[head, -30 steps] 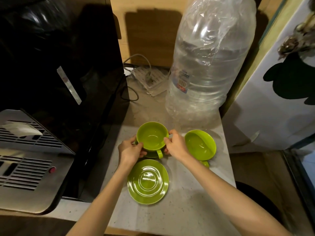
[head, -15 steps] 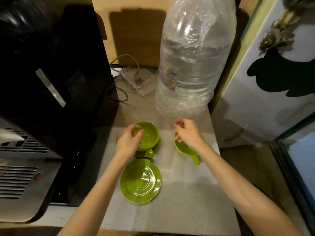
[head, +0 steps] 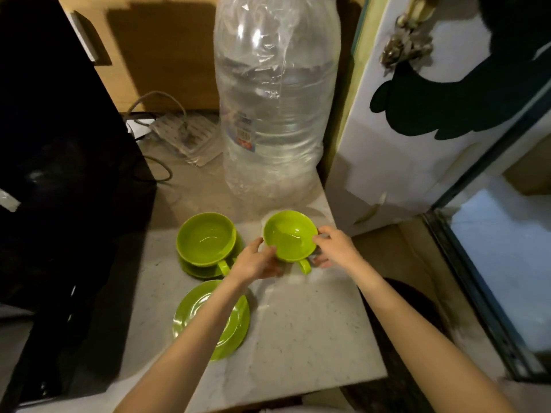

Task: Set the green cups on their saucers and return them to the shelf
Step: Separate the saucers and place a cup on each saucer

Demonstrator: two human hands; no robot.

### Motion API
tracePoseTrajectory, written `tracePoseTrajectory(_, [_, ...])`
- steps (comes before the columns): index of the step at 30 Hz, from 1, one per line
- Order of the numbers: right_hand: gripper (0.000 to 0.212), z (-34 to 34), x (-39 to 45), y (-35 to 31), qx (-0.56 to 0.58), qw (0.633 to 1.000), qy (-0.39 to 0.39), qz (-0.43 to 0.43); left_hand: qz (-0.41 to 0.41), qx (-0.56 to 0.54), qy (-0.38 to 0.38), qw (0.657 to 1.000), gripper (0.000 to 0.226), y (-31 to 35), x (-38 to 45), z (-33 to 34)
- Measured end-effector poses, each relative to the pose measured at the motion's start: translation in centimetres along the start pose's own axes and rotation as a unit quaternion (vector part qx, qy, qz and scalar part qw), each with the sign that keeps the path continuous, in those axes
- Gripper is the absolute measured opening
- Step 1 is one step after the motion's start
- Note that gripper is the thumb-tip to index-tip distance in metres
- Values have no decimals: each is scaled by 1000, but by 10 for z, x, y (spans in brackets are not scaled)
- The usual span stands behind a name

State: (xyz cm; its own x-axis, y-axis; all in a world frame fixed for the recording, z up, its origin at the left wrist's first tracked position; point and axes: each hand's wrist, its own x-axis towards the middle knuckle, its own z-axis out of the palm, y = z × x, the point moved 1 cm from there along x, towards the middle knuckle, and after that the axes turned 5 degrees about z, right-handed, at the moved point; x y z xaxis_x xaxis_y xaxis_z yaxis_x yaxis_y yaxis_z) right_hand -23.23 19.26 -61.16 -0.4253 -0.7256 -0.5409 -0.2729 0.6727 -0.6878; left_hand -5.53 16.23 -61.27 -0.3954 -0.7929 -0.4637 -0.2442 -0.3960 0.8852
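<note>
Two green cups and two green saucers are on a pale stone counter (head: 301,329). The left cup (head: 205,239) stands on its saucer (head: 193,268), handle toward me. The right cup (head: 289,235) is gripped from both sides: my left hand (head: 255,260) on its left wall, my right hand (head: 335,247) on its right rim. It looks tilted and slightly raised off the counter. A bare saucer (head: 235,320) lies nearer to me, partly hidden under my left forearm.
A large clear water bottle (head: 275,93) in plastic wrap stands right behind the cups. A black coffee machine (head: 59,162) fills the left side. A power strip (head: 185,135) and cables lie at the back. The counter's right edge drops beside a white door (head: 417,162).
My left hand has let go of the left cup, which now rests on its saucer, and moved right. Both hands now hold the right cup. The view has shifted.
</note>
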Motion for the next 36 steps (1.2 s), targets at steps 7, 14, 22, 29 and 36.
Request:
tracePoseTrajectory(7, [35,1,-3,1,87,996,-33,1,27,-53,5,998,41,1,-2,3])
tracePoseTrajectory(14, [31,-3,-13,-9,82,996,-32,-22,35,-72,41,996,36,17,-23,1])
tracePoseTrajectory(22, [21,9,-52,-43,76,987,-69,-126,82,-53,87,991,23,32,-76,-32])
tracePoseTrajectory(29, [20,55,-89,-49,32,972,-119,-200,90,-93,175,976,33,6,-139,-65])
tracePoseTrajectory(36, [22,98,-106,-28,4,967,-160,-199,59,-107,236,964,45,-37,-171,-79])
